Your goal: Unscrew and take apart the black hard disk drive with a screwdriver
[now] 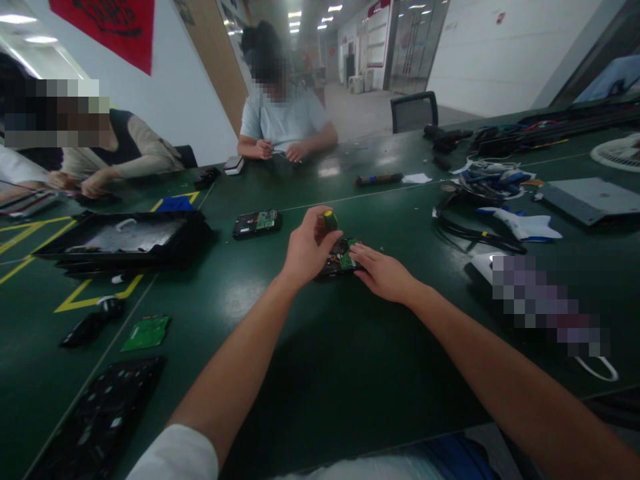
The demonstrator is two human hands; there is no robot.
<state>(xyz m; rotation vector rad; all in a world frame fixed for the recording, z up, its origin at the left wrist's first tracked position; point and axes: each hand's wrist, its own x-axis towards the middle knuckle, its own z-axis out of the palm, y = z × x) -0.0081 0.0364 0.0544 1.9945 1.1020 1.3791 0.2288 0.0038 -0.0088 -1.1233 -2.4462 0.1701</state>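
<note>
Hard drive (343, 257) on dark green table (310, 373)

A big dark green table (310, 373) fills most of the room. Yellow tape lines (75, 303) run across its left side. The wall (170, 100) on the left is white, and a red banner (113, 27) hangs high on it. Next to it stands a light brown panel (220, 60). An empty grey chair (414, 111) sits at the far side of the table. Behind it a long hallway (350, 110) goes back, with a pale floor and rows of bright ceiling lights (313, 15).
</note>
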